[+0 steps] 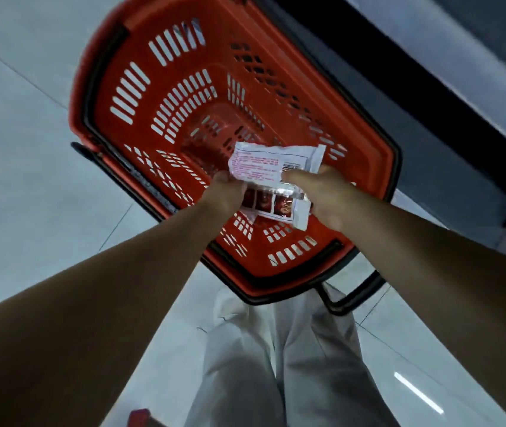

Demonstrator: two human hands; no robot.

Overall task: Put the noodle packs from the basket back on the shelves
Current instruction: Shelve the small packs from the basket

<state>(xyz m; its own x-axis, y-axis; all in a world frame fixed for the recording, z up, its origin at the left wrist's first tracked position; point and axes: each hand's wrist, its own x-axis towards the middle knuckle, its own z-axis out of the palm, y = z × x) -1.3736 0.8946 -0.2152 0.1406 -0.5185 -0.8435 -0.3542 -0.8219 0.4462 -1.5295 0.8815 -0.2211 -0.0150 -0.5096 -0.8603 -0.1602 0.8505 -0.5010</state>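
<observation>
A red plastic basket (141, 97) with black handles stands on the floor below me. Both my hands reach down into it. My left hand (225, 192) and my right hand (322, 195) together grip white noodle packs. The upper pack (264, 163) shows its printed back with red text. A second pack (276, 208) beneath it shows red pictures. My left hand holds their left ends, my right hand their right side, with the thumb on the upper pack. The basket's bottom around the packs looks bare.
A dark shelf base (430, 118) runs along the right side, close to the basket. Pale floor tiles (21, 149) spread to the left. My legs in light trousers (276, 365) stand just behind the basket. A small red object (139, 417) lies at the lower edge.
</observation>
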